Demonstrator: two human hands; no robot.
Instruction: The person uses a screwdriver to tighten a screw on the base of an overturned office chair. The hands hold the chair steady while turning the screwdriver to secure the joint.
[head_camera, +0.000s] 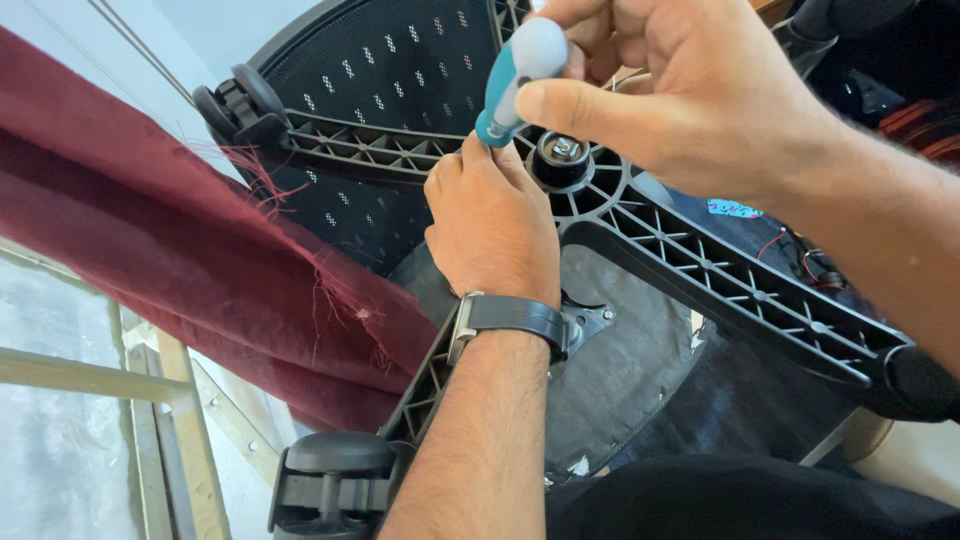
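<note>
An upturned office chair lies before me, its black star base with ribbed arms facing the camera. My right hand grips the teal-and-grey handle of a screwdriver, held upright just left of the base's centre hub. My left hand, with a black wristwatch on its wrist, is curled at the base beside the hub, fingers at the screwdriver's lower end; its tip is hidden behind them.
Castor wheels sit at the arm ends: one at the upper left, one at the bottom. A frayed dark red curtain hangs at the left beside a window frame. The mesh chair back lies behind.
</note>
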